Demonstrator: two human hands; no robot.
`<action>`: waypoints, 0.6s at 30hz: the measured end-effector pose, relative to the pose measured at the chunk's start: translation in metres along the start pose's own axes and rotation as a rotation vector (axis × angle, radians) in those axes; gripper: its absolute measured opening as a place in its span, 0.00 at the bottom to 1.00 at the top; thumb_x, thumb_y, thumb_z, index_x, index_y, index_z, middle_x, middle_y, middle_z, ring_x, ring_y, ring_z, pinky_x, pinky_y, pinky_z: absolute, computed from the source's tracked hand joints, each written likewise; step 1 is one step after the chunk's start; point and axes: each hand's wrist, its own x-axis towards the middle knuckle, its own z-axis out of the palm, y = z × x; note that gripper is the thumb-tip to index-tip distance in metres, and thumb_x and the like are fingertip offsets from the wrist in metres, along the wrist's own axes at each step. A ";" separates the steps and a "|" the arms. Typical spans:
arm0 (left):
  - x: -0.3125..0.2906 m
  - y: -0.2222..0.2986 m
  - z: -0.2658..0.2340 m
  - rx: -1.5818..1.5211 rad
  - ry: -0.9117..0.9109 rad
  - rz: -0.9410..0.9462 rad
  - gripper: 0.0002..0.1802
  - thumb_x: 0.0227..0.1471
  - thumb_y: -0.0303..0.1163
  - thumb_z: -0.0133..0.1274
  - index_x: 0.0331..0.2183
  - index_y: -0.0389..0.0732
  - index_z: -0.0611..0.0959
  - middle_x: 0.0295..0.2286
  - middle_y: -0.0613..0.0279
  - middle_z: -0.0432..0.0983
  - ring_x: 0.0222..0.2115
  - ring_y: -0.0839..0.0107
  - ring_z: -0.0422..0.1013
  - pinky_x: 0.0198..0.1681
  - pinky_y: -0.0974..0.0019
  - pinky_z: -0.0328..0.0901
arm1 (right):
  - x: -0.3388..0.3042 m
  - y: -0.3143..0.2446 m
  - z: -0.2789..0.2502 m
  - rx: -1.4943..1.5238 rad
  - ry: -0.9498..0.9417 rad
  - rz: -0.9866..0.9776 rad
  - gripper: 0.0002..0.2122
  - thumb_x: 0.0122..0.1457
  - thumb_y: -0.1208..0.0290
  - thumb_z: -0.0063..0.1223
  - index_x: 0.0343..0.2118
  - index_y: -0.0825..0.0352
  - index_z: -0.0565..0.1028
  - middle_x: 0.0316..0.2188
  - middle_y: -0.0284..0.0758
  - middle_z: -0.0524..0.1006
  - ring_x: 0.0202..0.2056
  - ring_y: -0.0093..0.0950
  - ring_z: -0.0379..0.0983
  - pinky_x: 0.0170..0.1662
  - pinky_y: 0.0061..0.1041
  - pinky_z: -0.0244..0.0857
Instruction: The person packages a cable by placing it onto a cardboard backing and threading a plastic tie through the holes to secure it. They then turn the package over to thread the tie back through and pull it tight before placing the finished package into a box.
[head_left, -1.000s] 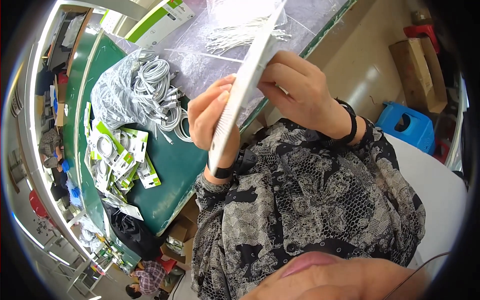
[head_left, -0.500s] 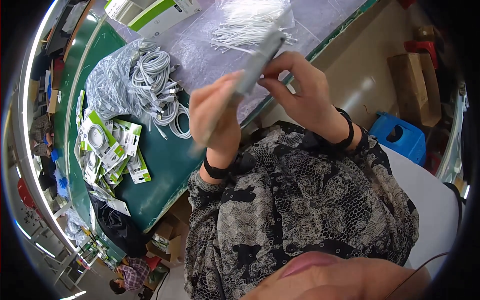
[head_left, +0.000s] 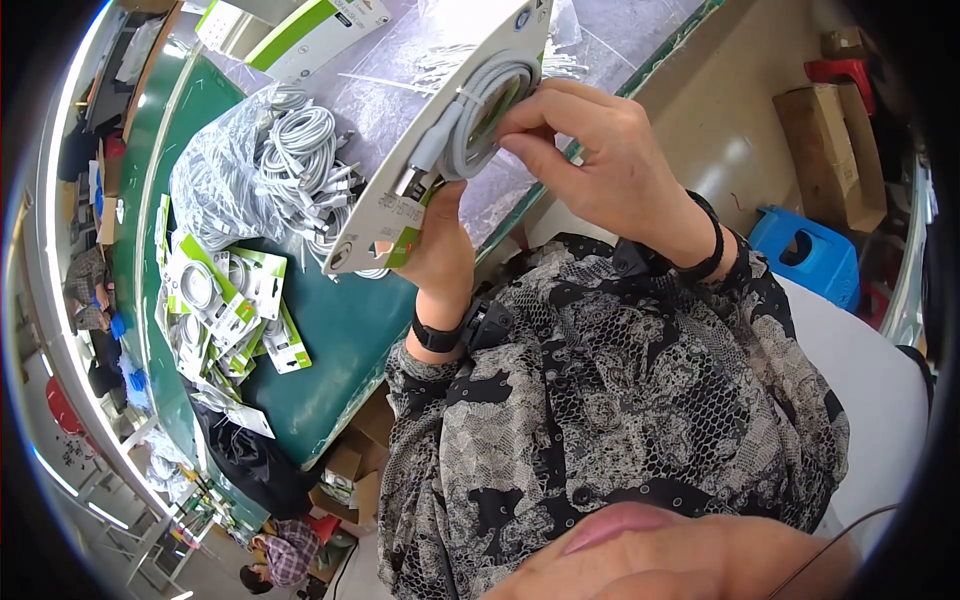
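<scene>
My left hand (head_left: pixel 447 248) grips a white and green packaging card (head_left: pixel 362 232) from behind and below, holding it tilted above the table. Against its front lies a coiled grey cable (head_left: pixel 458 150), with a metal plug at its lower end and a white tie around the upper part of the coil. My right hand (head_left: pixel 605 150) is at the coil's right side. Its thumb and forefinger are drawn together in a pinch. Whatever they hold is too small or hidden to make out.
A plastic bag of coiled grey cables (head_left: pixel 215 170) and a pile of carded cables (head_left: pixel 225 300) lie on the green table (head_left: pixel 330 320). White cable ties (head_left: pixel 440 68) and a green-and-white box (head_left: pixel 310 40) are farther back. A blue stool (head_left: pixel 805 255) stands at right.
The card has turned from nearly edge-on, so its front with the coiled cable now shows. My right hand has stayed close by, its pinch now beside the coil.
</scene>
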 end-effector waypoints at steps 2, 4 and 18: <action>0.000 0.001 -0.002 0.117 -0.037 0.051 0.28 0.40 0.10 0.56 0.47 0.28 0.72 0.42 0.53 0.74 0.43 0.62 0.71 0.51 0.59 0.65 | 0.001 0.000 -0.001 0.028 -0.020 0.022 0.04 0.50 0.82 0.57 0.30 0.71 0.77 0.25 0.35 0.75 0.25 0.25 0.72 0.28 0.21 0.66; 0.000 0.001 -0.006 0.174 -0.056 0.076 0.27 0.40 0.10 0.56 0.47 0.28 0.72 0.42 0.53 0.74 0.43 0.62 0.71 0.51 0.59 0.65 | 0.002 0.000 -0.001 0.089 -0.059 0.066 0.04 0.50 0.81 0.57 0.31 0.71 0.77 0.25 0.34 0.75 0.25 0.25 0.72 0.29 0.21 0.66; 0.000 0.001 0.005 -0.053 0.117 -0.393 0.19 0.57 0.22 0.46 0.51 0.34 0.68 0.45 0.56 0.70 0.44 0.67 0.70 0.46 0.63 0.70 | -0.006 0.021 0.022 0.059 -0.020 -0.009 0.06 0.51 0.81 0.57 0.32 0.68 0.78 0.25 0.34 0.74 0.26 0.26 0.71 0.28 0.22 0.64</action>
